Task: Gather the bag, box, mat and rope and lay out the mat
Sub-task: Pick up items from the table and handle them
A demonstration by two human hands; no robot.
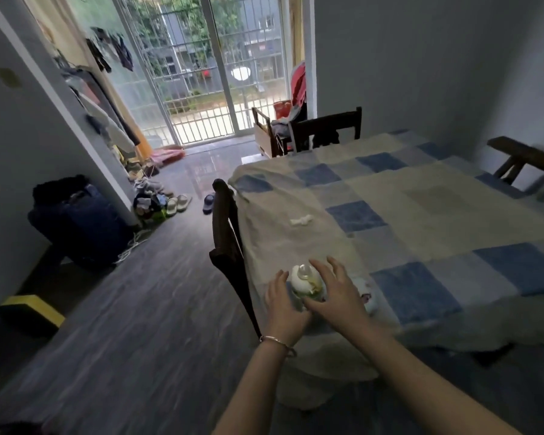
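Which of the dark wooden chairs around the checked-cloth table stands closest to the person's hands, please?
The dark wooden chair at the table's left edge, right beside the left hand; the other chairs stand at the far end and right side.

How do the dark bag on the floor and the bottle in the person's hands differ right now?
The dark bag is large, navy-black and soft-sided; the bottle is small, pale and rigid-looking. The bag stands on the floor against the left wall with nobody touching it; the bottle sits at the checked table's near corner, between the left hand and right hand. A white rope lies beside the bag. Both stand upright.
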